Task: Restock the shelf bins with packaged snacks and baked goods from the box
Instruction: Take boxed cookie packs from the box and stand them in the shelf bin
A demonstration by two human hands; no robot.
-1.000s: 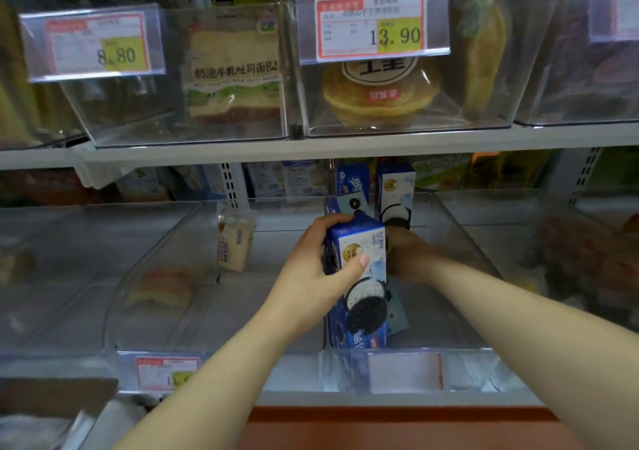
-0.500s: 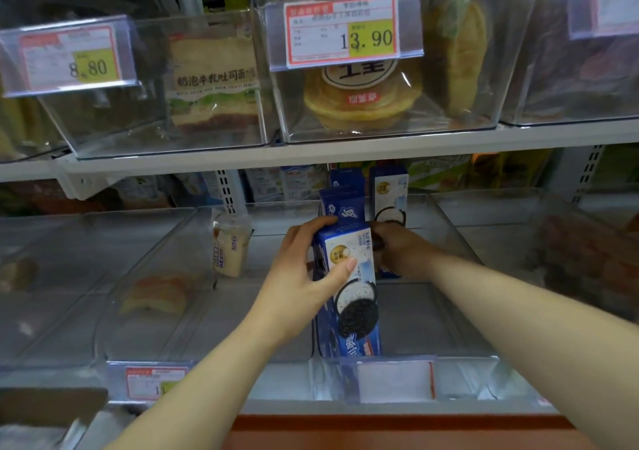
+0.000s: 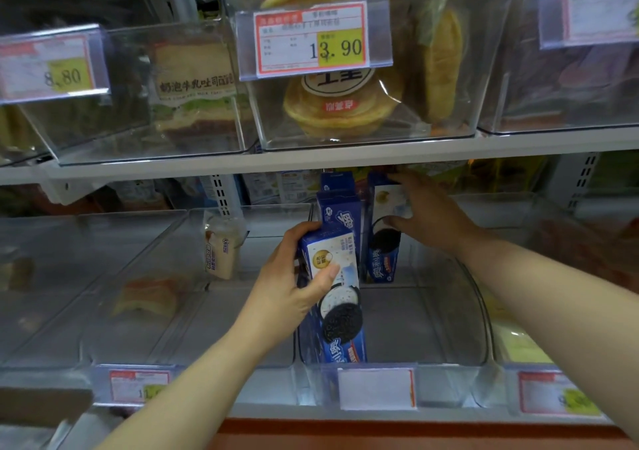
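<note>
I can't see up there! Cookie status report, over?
Left hand grips front cookie box in clear bin. Right hand holds back-right cookie box. Upper shelf close above it.

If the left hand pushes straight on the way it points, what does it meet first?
Probably the second cookie box, standing just behind the held box in the left hand, in the same bin; the gap between them is hard to judge.

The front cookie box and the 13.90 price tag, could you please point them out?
front cookie box (image 3: 342,325): head view, on its printed cookie.
13.90 price tag (image 3: 340,48): head view, on its yellow patch.
</note>
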